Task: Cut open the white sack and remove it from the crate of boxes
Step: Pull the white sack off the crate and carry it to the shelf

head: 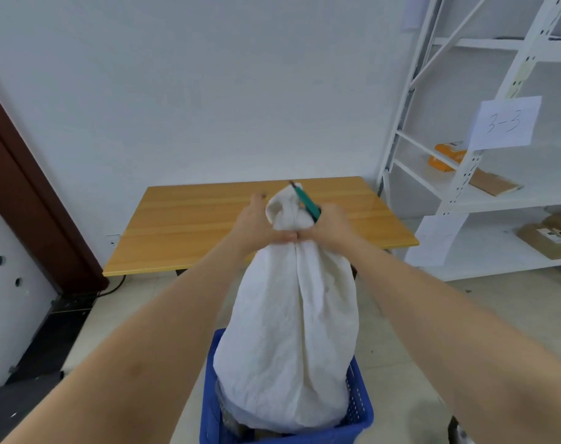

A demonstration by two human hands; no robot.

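Observation:
A full white sack [288, 341] stands upright in a blue plastic crate [357, 411] on the floor in front of me. Its gathered neck [284, 209] sticks up between my hands. My left hand [256, 224] grips the neck from the left. My right hand [332, 224] presses against the neck from the right and holds a green-handled cutter [308, 203], whose blade tip points up and away past the top of the sack. The fingertips of both hands meet at the front of the neck. The boxes in the crate are hidden by the sack.
A wooden table [208, 225] stands just beyond the crate against a white wall. White metal shelving [465, 174] with brown parcels [548, 238] and a paper label "3-3" stands at right. A dark door frame [22, 193] is at left.

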